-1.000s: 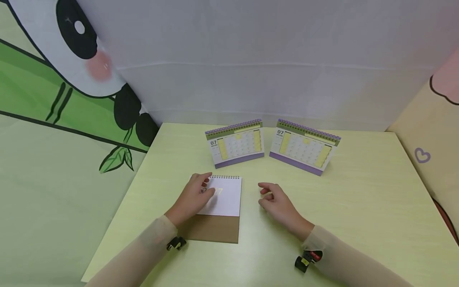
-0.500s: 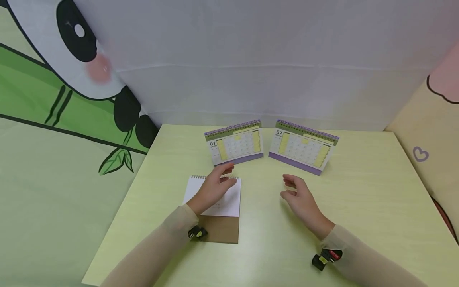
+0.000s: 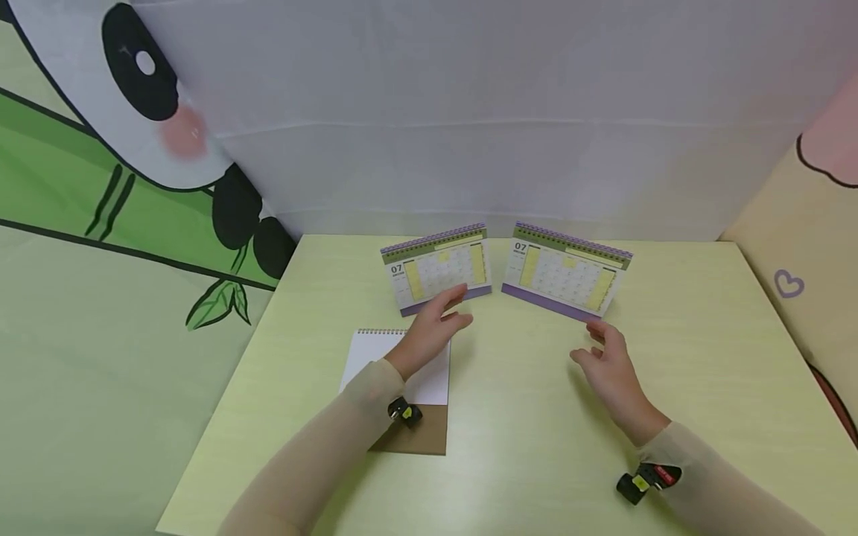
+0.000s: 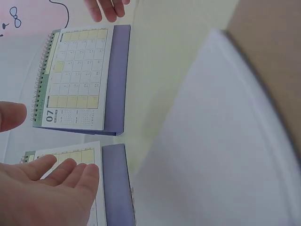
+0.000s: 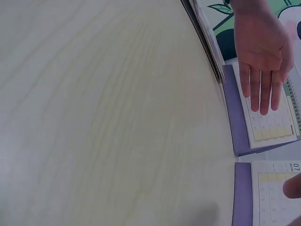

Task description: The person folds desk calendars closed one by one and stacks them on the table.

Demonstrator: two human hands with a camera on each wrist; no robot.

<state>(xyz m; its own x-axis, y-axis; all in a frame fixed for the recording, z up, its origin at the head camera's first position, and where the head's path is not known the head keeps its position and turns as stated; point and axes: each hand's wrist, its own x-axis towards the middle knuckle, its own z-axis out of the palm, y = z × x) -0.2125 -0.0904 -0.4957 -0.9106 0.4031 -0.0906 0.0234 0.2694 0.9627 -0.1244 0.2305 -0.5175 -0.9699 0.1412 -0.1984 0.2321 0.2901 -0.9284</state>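
Note:
My left hand [image 3: 429, 335] hovers over the upper right of a white spiral-bound calendar [image 3: 371, 353] with a brown base, which lies flat on the table. Its fingers are extended and hold nothing; in the right wrist view the left palm [image 5: 263, 52] faces the camera. Past those fingertips stands the left desk calendar [image 3: 439, 268], with a purple base and "07" on its page. My right hand [image 3: 610, 372] is in front of the right desk calendar [image 3: 566, 272], of the same design. Its fingers are loosely bent, with nothing between them.
The pale yellow table [image 3: 523, 461] ends at a grey-white cloth backdrop [image 3: 469, 164]. A cartoon-printed sheet [image 3: 134, 246] hangs on the left, and a beige one [image 3: 791, 246] on the right. The two standing calendars are angled, with a narrow gap between them.
Both hands have moved to the right and the left one also forward, uncovering part of the white calendar. The calendars stay where they were.

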